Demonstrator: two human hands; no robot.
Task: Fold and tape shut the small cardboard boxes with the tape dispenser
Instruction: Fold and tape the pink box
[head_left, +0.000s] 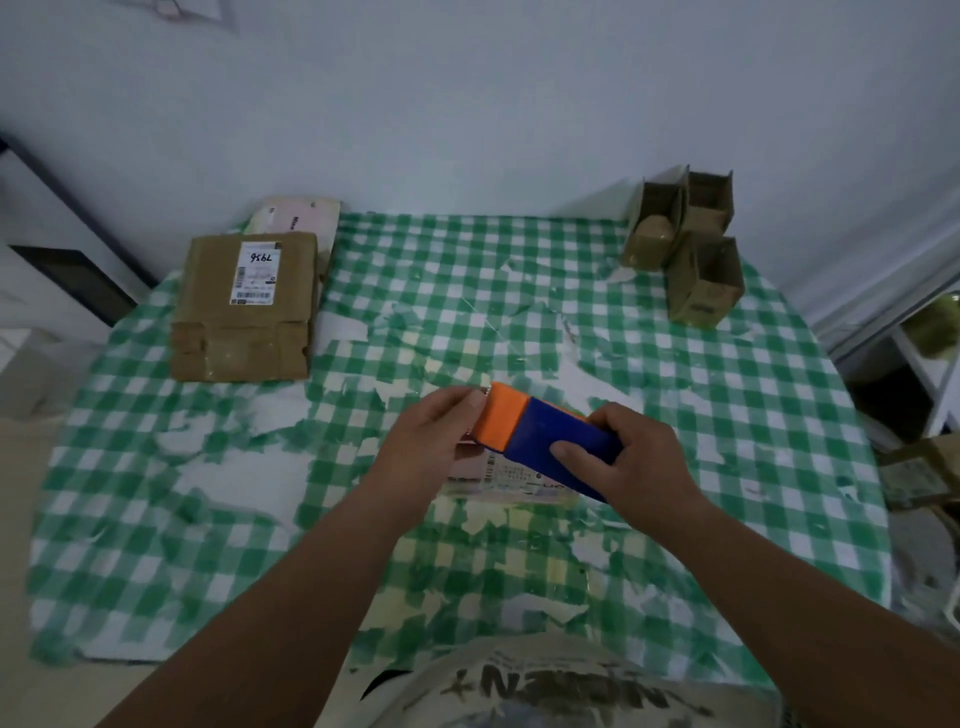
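2 hands engaged: right hand (631, 457) clamps the rigid, light tape dispenser (545, 436) by its blue body, left hand (436, 431) pinches its orange end.

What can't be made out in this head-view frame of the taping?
- Small box: mostly hidden under both hands and the tape dispenser; flap state unreadable.
- Tape strip at left hand: not discernible; fingers cover it.
- Label on flat parcel: print too small.
- Right-edge items: cropped, dark.

Dim room, pale wall (467, 104), green-checked table (675, 364).
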